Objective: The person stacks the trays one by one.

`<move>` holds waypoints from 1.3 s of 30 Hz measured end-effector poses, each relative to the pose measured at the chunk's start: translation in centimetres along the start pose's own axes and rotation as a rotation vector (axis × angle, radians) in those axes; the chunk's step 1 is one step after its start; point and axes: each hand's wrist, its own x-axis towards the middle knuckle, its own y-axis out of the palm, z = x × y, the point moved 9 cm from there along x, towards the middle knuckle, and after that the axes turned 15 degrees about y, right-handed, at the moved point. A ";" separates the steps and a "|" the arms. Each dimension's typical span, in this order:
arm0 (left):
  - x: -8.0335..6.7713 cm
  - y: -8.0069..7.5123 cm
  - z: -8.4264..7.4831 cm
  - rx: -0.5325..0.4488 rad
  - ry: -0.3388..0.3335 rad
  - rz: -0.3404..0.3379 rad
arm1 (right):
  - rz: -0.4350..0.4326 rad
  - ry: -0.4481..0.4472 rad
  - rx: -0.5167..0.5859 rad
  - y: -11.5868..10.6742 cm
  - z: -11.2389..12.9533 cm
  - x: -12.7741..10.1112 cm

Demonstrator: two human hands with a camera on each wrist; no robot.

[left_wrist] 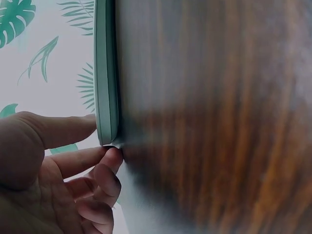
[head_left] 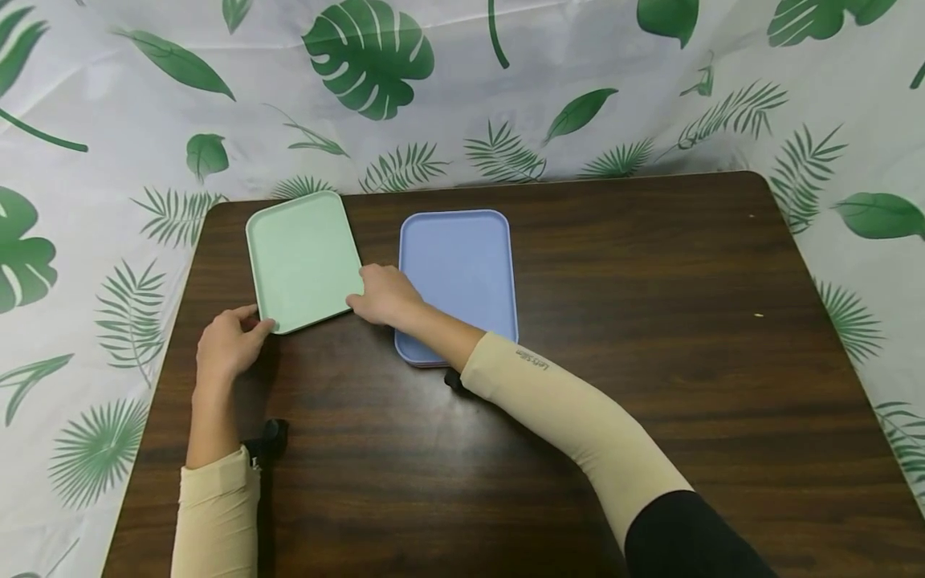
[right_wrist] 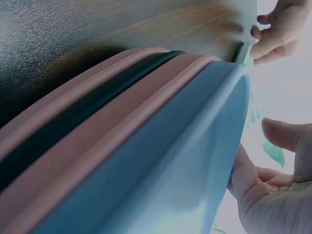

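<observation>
Both hands [head_left: 230, 341] apparently pinch green tray [head_left: 303, 258] near-edge corners.

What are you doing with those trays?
A person has both hands on a green tray lying on a brown table. The left hand pinches its near corner, and the right hand touches its right edge. Beside it sits a blue tray on top of a stack; the right wrist view shows pink trays underneath.
</observation>
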 end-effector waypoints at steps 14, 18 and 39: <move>-0.1 -0.2 -0.2 -0.019 -0.005 -0.020 | 0.055 0.015 0.022 0.8 0.4 0.6; -0.1 -0.1 -0.1 -0.026 -0.003 -0.025 | 0.061 0.030 0.051 0.8 0.2 0.7; -0.7 -0.2 0.3 -0.203 -0.016 -0.100 | 0.036 0.040 0.083 0.7 0.0 0.6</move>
